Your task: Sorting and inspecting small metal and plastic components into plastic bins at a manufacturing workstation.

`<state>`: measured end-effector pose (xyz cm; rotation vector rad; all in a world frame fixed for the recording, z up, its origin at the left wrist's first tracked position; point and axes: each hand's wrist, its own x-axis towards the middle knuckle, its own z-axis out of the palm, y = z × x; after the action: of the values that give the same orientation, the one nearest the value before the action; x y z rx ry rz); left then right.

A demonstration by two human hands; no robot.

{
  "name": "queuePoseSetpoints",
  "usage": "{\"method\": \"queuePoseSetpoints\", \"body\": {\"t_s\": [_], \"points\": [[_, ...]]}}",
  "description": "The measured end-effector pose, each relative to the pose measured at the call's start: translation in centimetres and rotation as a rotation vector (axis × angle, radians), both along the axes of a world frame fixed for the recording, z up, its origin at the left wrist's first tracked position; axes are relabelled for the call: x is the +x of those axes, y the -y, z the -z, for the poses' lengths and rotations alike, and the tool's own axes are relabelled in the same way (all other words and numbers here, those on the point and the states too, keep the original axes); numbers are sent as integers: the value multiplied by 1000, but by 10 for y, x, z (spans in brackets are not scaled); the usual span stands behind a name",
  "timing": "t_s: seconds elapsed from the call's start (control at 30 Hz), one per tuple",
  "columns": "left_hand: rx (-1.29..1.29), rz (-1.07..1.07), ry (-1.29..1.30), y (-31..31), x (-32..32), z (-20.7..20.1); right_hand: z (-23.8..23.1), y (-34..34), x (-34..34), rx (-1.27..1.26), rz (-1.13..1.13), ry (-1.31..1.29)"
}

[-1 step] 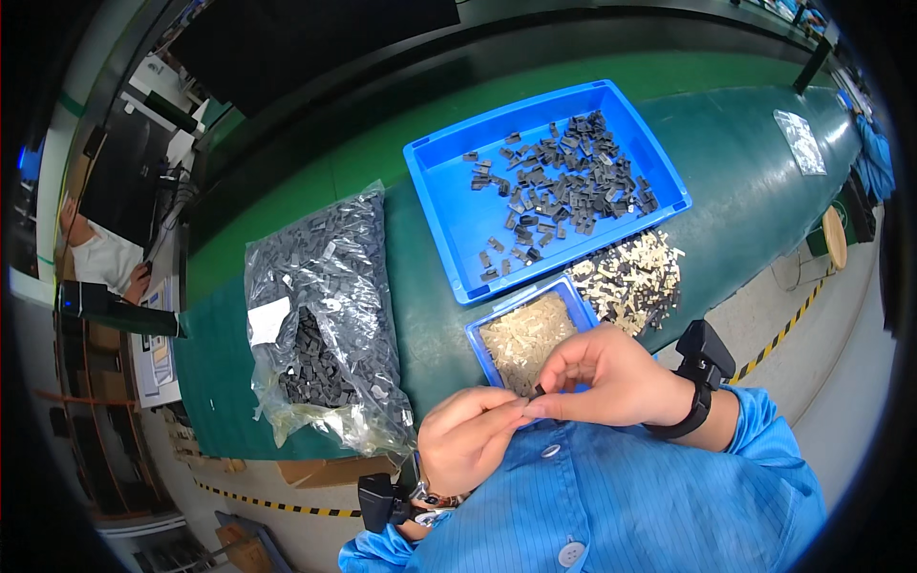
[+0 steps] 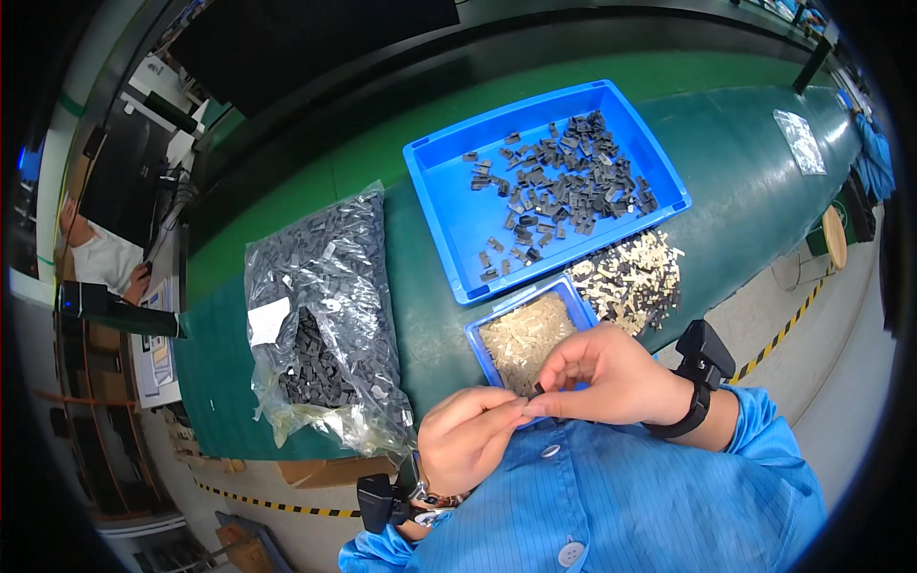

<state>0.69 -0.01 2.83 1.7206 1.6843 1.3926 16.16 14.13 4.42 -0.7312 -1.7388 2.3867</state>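
My left hand [image 2: 466, 435] and my right hand [image 2: 607, 377] meet fingertip to fingertip close to my chest, at the near edge of a small blue tray [image 2: 478, 346]. Both are closed in a pinch. A small black plastic piece [image 2: 539, 389] shows between the right thumb and finger. Whatever the left fingertips grip is hidden behind them. Many small beige pieces [image 2: 527, 334] fill the small tray. Beyond it, a large blue tray [image 2: 449, 224] holds scattered black plastic pieces [image 2: 573, 177].
Left of the trays lies a clear plastic bag [image 2: 330, 258] packed with black pieces. Mixed beige and black bits [image 2: 635, 277] form a pile on the green table mat [image 2: 735, 143]. A flat clear bag [image 2: 800, 143] lies far right. Another person's arm [image 2: 134, 282] shows at far left.
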Motion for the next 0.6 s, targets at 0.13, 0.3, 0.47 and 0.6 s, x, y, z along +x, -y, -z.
{"method": "queuePoseSetpoints", "body": {"t_s": [0.13,0.3,0.47,0.6], "points": [[28,33,14,1,-1,5,-7,0,-2,-313,40,-33],[148,21,304,-1,7,16,24,11,1,-954,63,-224],[198,-12,435,0,11,23,21,11,1,-805,73,-303],[186,-46,432,0,10,18,16,7,2,-455,50,-311]]}}
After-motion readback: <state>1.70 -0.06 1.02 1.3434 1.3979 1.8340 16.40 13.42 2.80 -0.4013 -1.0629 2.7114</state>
